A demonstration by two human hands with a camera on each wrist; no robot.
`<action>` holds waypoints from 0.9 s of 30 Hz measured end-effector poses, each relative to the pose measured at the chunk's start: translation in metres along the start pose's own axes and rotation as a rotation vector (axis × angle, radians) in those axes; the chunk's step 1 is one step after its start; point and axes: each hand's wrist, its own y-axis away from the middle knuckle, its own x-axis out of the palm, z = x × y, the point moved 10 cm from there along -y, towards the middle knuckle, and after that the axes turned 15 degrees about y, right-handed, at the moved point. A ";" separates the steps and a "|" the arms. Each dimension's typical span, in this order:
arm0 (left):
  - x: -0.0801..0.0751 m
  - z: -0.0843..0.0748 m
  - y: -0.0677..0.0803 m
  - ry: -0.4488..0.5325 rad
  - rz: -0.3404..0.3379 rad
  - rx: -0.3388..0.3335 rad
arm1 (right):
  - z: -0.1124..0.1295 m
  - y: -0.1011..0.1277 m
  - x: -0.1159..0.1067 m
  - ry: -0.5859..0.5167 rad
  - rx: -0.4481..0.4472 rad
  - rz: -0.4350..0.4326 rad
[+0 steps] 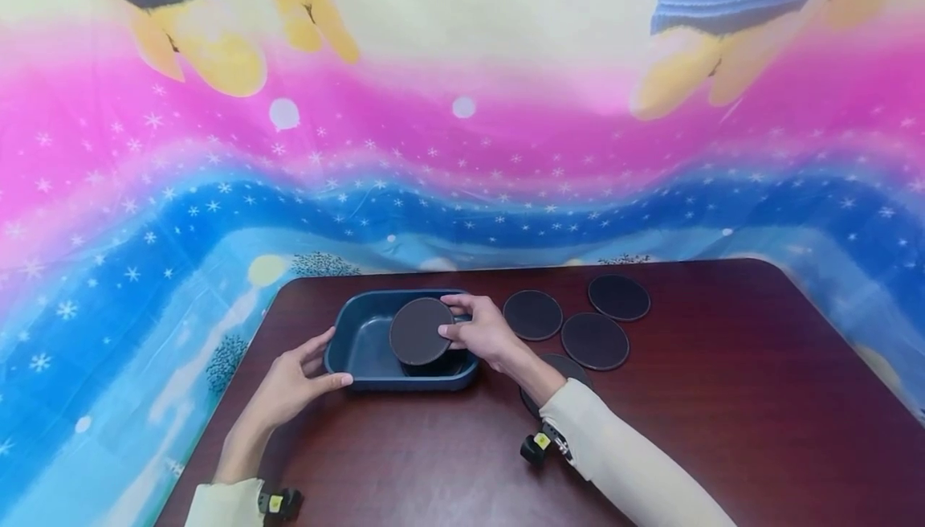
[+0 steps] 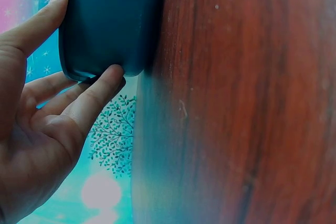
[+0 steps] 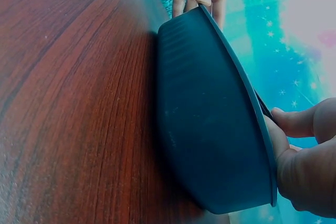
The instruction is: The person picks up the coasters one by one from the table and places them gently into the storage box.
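Note:
A dark blue rectangular tray (image 1: pixel 352 336) stands on the dark wooden table (image 1: pixel 723 414). My right hand (image 1: pixel 482 332) pinches a round dark brown coaster (image 1: pixel 421 330) by its edge, tilted over the tray's right half. My left hand (image 1: pixel 298 379) rests against the tray's left end, thumb on the near corner and fingers on the side. The left wrist view shows the left hand (image 2: pixel 47 108) with straight fingers against the tray wall (image 2: pixel 113 19). From the right wrist camera, the right hand (image 3: pixel 304 156) is at the tray rim (image 3: pixel 241 77).
Three more round coasters lie on the table right of the tray: (image 1: pixel 532 315), (image 1: pixel 618 296), (image 1: pixel 595 341). Another coaster (image 1: pixel 574 368) is partly hidden under my right forearm. A bright cartoon-print cloth (image 1: pixel 462 149) covers the wall and drapes round the table.

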 end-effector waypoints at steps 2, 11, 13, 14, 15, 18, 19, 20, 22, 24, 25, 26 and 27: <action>0.000 0.000 -0.001 -0.005 0.000 -0.001 | -0.001 0.000 0.000 0.009 0.004 -0.001; -0.002 0.003 -0.001 0.008 -0.009 -0.036 | 0.006 0.001 0.004 0.207 -0.032 0.032; -0.002 0.004 -0.001 0.008 -0.008 -0.039 | 0.014 0.005 0.002 0.339 -0.069 0.015; -0.002 0.004 0.000 0.008 -0.010 -0.040 | 0.018 0.007 0.001 0.404 -0.093 0.002; -0.002 0.004 0.000 0.009 -0.011 -0.040 | 0.023 0.010 0.000 0.460 -0.114 -0.016; -0.002 0.005 0.000 0.008 -0.011 -0.037 | 0.033 0.017 -0.007 0.526 -0.167 -0.075; -0.002 0.005 0.000 0.008 -0.012 -0.034 | 0.035 0.019 -0.010 0.518 -0.176 -0.091; -0.002 0.004 0.000 0.007 -0.012 -0.033 | 0.036 0.022 -0.013 0.497 -0.183 -0.104; -0.002 0.004 -0.001 0.003 -0.013 -0.028 | 0.036 0.025 -0.021 0.452 -0.193 -0.132; -0.003 0.004 -0.001 0.001 -0.014 -0.025 | 0.034 0.027 -0.028 0.431 -0.200 -0.152; -0.003 0.003 -0.001 -0.001 -0.015 -0.023 | 0.033 0.029 -0.033 0.419 -0.200 -0.158; -0.003 0.003 -0.001 -0.003 -0.015 -0.021 | 0.031 0.030 -0.037 0.416 -0.205 -0.166; -0.002 0.003 -0.001 -0.004 -0.015 -0.020 | 0.029 0.031 -0.042 0.413 -0.204 -0.172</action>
